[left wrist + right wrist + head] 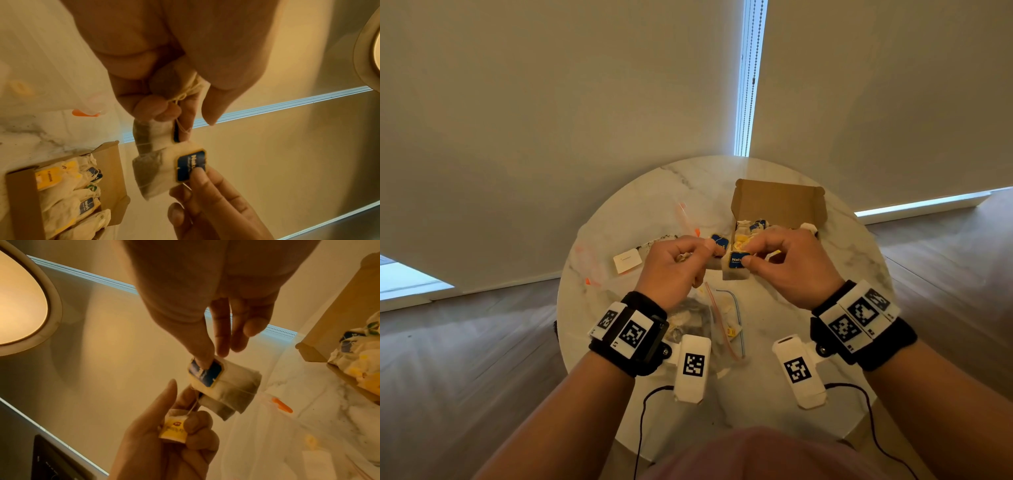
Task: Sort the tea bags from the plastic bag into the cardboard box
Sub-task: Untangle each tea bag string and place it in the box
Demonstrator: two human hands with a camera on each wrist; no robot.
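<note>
Right hand (796,265): thumb and forefinger pinch the blue-tagged tea bag (737,267) by its tag; the other fingers are loosely extended.
Left hand (676,265): fingers curled round a small bunch of tea bags (153,134), strings bunched at the fingertips; a yellow tag (174,430) shows in its palm in the right wrist view.
Blue-tagged tea bag: held in the air between the two hands, touching the bunch in the left hand; its blue tag faces the head camera.
Cardboard box (777,202): on the surface just beyond the right hand, lid flap standing open on the far side; inside lie tea bags with yellow and blue tags (68,193).
Plastic bag (709,322): clear zip bag on the surface below and between the wrists, with some tea bags inside.
Second clear bag (599,250): with orange marks, on the surface to the left of the left hand.
White card (627,261): flat on the surface, just left of the left hand.
Surface (808,315): round, marble-patterned.
</note>
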